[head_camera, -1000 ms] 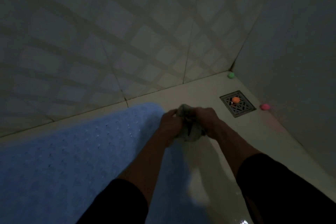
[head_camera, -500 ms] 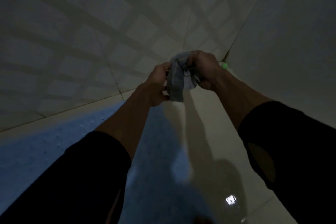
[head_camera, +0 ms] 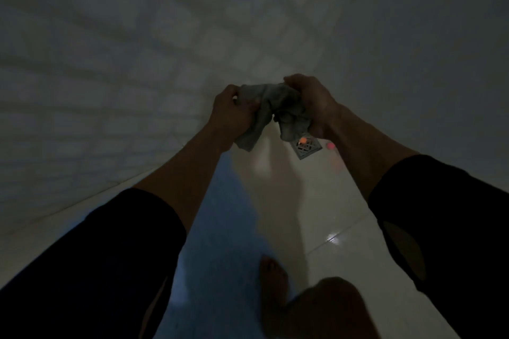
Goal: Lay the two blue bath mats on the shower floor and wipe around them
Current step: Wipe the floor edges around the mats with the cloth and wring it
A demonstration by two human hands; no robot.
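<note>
Fingers of both the left hand and right hand are being clenched around a crumpled grey cloth; drips could be wrung onto the blue bath mat.

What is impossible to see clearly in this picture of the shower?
- Second blue mat: the head view shows only one blue bath mat, largely covered by the arms and dim light.
- Floor drain: its upper part is hidden behind the grey cloth.
- Grip of the left hand and right hand: fingertips are buried in the cloth.
- Pink ball: partly behind the right wrist.
- Wall tiles: blurred.
</note>
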